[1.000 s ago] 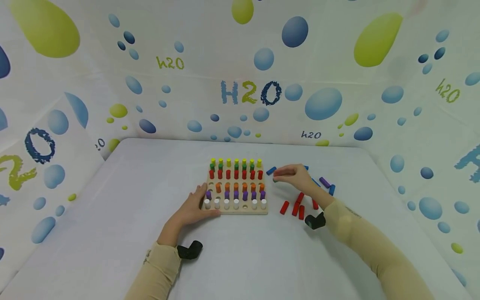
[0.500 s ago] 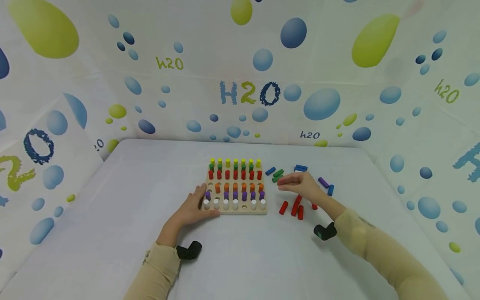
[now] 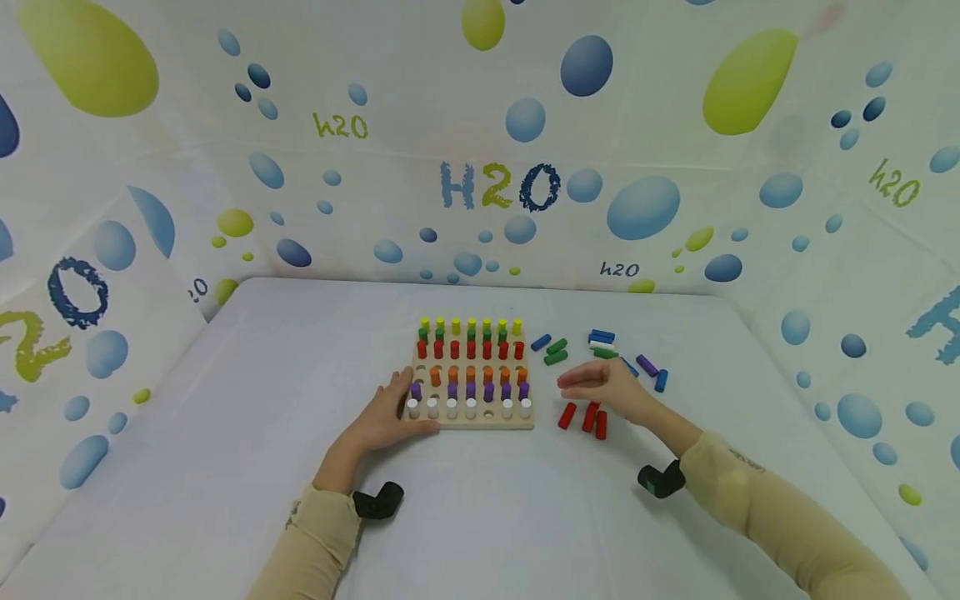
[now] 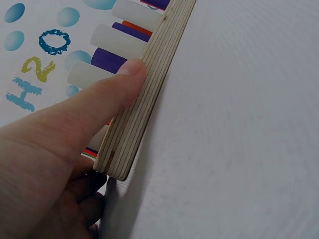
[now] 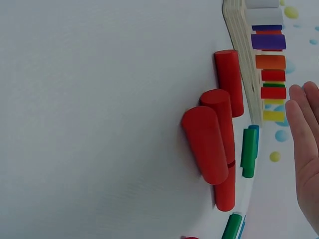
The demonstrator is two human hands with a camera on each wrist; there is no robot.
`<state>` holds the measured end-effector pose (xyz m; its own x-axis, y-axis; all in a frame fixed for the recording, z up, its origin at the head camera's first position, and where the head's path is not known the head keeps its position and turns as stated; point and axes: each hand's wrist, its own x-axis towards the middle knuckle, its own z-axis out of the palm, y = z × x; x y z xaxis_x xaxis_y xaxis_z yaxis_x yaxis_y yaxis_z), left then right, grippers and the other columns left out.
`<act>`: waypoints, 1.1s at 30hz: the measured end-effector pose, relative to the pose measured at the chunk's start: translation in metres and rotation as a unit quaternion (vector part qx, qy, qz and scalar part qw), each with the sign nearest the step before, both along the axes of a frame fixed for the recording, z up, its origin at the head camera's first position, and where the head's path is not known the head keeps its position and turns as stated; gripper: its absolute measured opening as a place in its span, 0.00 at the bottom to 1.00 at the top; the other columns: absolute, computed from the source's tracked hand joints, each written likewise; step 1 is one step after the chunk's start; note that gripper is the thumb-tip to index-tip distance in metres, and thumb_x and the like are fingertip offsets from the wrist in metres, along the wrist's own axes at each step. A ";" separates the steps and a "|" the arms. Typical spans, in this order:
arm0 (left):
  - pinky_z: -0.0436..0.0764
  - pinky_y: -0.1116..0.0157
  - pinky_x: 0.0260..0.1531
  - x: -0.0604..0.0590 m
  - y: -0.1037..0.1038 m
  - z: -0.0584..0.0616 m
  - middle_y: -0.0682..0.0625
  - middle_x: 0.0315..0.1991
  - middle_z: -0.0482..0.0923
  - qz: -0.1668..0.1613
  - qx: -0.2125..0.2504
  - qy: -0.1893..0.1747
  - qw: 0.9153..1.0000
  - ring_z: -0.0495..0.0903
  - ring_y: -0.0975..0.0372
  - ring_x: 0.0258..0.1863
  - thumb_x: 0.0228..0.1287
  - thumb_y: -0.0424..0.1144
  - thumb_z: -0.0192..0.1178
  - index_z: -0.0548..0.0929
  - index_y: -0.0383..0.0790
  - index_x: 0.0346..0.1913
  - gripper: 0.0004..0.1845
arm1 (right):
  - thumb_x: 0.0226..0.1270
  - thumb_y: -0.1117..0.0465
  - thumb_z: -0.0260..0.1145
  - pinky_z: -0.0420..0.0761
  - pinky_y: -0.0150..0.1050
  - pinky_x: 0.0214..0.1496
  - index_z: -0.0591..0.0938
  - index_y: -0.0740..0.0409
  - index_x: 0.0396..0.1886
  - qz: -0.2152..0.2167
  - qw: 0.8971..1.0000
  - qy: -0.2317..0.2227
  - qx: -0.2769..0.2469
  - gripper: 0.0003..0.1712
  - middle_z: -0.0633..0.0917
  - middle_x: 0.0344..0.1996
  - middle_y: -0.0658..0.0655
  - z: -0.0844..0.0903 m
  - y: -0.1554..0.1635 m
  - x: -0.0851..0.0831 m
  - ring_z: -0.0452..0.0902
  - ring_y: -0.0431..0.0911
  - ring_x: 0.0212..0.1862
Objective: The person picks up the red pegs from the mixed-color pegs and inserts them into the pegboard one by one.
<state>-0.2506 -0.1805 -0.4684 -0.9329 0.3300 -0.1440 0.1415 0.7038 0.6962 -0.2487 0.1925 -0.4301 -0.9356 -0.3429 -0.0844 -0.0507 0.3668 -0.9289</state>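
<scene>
Head view: the right hand has drawn back toward the person since the frame 1.0 s ago, when it was over the pegs by the board's far right corner. It now hovers above the red pegs, fingers straight and together, holding nothing. Two green pegs that it covered are now exposed, lying side by side next to a blue peg. The left hand has not moved: it rests against the near left corner of the board, thumb flat along the front edge, fingers extended, gripping nothing.

The board is layered plywood, square, with visible plies in the left wrist view. It stands at the table centre, and its upright pegs form rows of yellow, green, red, orange, purple and white. All pegs are smooth painted cylinders. The table carries a matte white cover.
</scene>
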 end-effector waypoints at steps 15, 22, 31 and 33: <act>0.37 0.51 0.67 0.000 -0.001 0.000 0.39 0.71 0.41 -0.006 0.005 0.011 1.000 0.37 0.49 0.70 0.44 0.61 0.67 0.43 0.34 0.71 0.61 | 0.54 0.62 0.69 0.80 0.34 0.43 0.83 0.65 0.43 0.080 0.990 0.068 0.093 0.16 0.84 0.41 0.61 -0.012 0.000 0.010 0.81 0.49 0.44; 0.38 0.50 0.67 0.001 -0.001 0.001 0.37 0.71 0.41 -0.007 0.004 0.011 1.000 0.37 0.47 0.70 0.44 0.61 0.67 0.43 0.34 0.71 0.60 | 0.52 0.60 0.71 0.81 0.34 0.41 0.85 0.58 0.40 0.130 0.966 0.138 0.177 0.15 0.86 0.37 0.52 -0.013 -0.002 0.015 0.80 0.43 0.38; 0.38 0.50 0.67 0.001 -0.002 0.001 0.37 0.71 0.41 -0.007 0.003 0.011 1.000 0.37 0.47 0.70 0.44 0.61 0.66 0.43 0.34 0.71 0.60 | 0.53 0.64 0.70 0.80 0.36 0.44 0.85 0.58 0.40 0.193 0.925 0.191 0.266 0.13 0.85 0.40 0.53 -0.009 -0.008 0.016 0.80 0.45 0.44; 0.38 0.50 0.67 0.001 -0.002 0.000 0.38 0.71 0.41 -0.007 0.002 0.012 1.000 0.37 0.48 0.70 0.44 0.62 0.66 0.43 0.34 0.71 0.61 | 0.53 0.65 0.70 0.80 0.35 0.44 0.85 0.59 0.40 0.202 0.918 0.205 0.274 0.13 0.85 0.40 0.54 -0.008 -0.009 0.017 0.81 0.45 0.44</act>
<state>-0.2499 -0.1822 -0.4680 -0.9313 0.3435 -0.1214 0.1675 0.6995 0.6947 -0.2320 0.1834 -0.4384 -0.7331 -0.6799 -0.0169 -0.5892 0.6473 -0.4835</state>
